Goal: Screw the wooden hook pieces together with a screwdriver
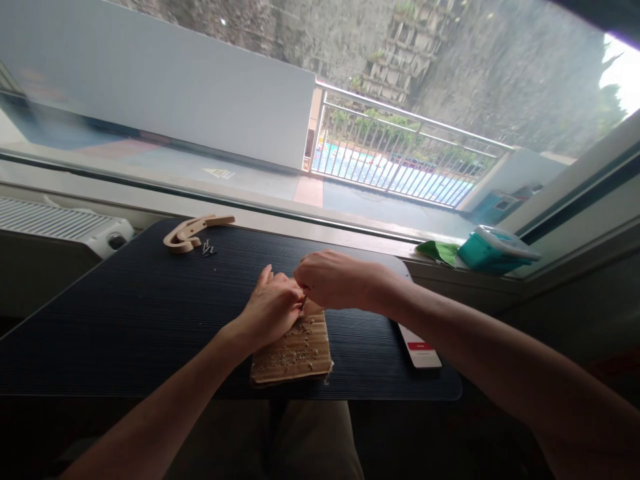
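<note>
My left hand (270, 308) rests on the far end of a piece of brown cardboard (295, 353) strewn with wood shavings, on a dark ribbed table (125, 313). My right hand (333, 279) meets it just above the cardboard, fingers curled together. Both hands close around something small between them; the object itself is hidden by the fingers.
A curved wooden piece (193, 232) and a few small dark screws (207, 249) lie at the table's far left. A phone (420, 350) lies under my right forearm. A teal box (495, 250) and green cloth (440, 252) sit on the windowsill. A white radiator (60, 223) stands left.
</note>
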A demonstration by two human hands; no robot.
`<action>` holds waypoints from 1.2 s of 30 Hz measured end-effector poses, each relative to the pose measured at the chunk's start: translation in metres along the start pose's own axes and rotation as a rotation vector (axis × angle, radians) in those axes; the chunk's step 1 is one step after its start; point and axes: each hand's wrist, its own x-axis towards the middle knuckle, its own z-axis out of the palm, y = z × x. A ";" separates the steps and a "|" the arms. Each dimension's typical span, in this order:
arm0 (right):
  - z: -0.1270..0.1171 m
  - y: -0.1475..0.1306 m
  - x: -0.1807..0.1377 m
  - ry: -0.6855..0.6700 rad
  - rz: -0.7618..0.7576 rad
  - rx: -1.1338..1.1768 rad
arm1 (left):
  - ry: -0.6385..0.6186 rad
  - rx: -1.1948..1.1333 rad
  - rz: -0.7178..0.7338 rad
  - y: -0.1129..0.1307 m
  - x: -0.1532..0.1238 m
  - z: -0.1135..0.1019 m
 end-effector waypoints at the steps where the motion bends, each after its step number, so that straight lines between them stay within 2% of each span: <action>1: 0.000 0.000 -0.001 -0.005 -0.007 -0.002 | -0.018 -0.020 0.012 -0.002 0.000 -0.001; 7: 0.000 0.001 -0.003 0.008 -0.019 -0.001 | -0.073 -0.074 0.072 -0.010 0.000 -0.004; 11: 0.002 0.004 -0.003 0.018 -0.028 0.001 | -0.066 -0.130 0.086 -0.017 0.000 -0.007; 17: 0.000 0.005 -0.004 0.021 -0.016 0.014 | 0.146 -0.107 -0.048 -0.035 -0.024 -0.019; 23: -0.002 0.005 -0.005 0.003 0.003 0.023 | 0.269 -0.211 -0.180 -0.042 -0.055 -0.011; 29: -0.003 0.005 -0.004 -0.008 0.016 0.022 | 0.172 -0.335 -0.285 -0.044 -0.062 -0.001; 36: -0.004 0.002 -0.004 -0.008 0.017 0.016 | 0.157 -0.328 -0.279 -0.043 -0.057 0.002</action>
